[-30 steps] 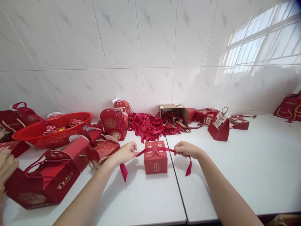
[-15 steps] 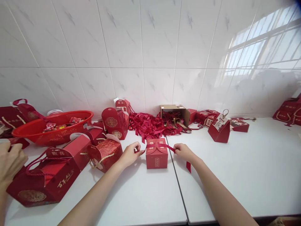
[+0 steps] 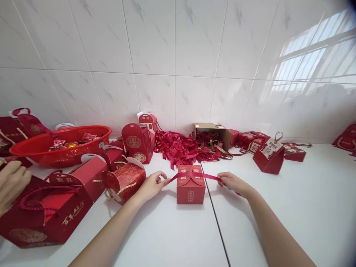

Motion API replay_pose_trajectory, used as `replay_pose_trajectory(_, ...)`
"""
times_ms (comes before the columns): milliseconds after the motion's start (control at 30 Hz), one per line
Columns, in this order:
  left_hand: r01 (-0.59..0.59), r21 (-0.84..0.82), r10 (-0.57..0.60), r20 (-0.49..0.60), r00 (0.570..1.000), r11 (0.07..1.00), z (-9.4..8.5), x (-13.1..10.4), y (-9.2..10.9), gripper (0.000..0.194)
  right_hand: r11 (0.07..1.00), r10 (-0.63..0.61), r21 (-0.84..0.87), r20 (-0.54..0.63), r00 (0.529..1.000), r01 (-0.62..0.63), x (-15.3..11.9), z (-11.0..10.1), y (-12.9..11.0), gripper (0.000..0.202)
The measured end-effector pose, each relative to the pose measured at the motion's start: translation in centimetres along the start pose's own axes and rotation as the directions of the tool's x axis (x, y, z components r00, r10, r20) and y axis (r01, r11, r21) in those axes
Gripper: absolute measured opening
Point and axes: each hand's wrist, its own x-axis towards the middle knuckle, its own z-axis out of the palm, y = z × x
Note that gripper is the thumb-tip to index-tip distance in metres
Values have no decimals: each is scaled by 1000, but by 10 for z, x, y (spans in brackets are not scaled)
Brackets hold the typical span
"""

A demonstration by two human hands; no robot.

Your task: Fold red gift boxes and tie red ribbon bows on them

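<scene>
A small red gift box (image 3: pixel 190 192) with gold print stands upright in front of me, its curved top flaps folded together. A dark red ribbon (image 3: pixel 207 177) runs through the slots in its top and stretches out to both sides. On the left, my left hand (image 3: pixel 154 186) pinches one end between thumb and fingers. My right hand (image 3: pixel 233 184) grips the other side of the ribbon, and a tail of it hangs below that hand. Neither hand touches the box itself.
Behind the box lie a heap of red ribbons (image 3: pixel 175 146) and an open cardboard box (image 3: pixel 228 138). A red basket (image 3: pixel 66 157) with small packets stands left, near several red gift boxes. Another person's hand (image 3: pixel 13 183) is at the far left. A tagged box (image 3: pixel 269 159) stands right.
My right hand has moved right, away from the box, drawing the ribbon longer and straighter on that side. My left hand keeps its pinch. The view has shifted slightly.
</scene>
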Motion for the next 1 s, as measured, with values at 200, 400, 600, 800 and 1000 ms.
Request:
replay_pose_trajectory(200,103,-191,-98,40,994,976,-7,-3,6,47,890,-64,456,84,994,19,-6,-19,4,27)
replay_pose_trajectory(400,109,-578,-157,-34,987,809,-17,-3,23,37,623,-141,767,-86,986,156,-10,-13,-7,31)
replay_pose_trajectory(600,11,-920,-116,-37,993,392,-25,-8,35,30,403,-113,883,-214,970,241,-13,-10,-17,16)
replay_pose_trajectory(800,-108,-972,-49,-121,991,207,-26,-9,36,30,470,-98,803,-364,926,366,-17,-7,-27,24)
replay_pose_trajectory(1000,-210,-940,15,-213,977,269,-30,-8,58,28,398,-102,795,-458,883,459,-17,-1,-39,38)
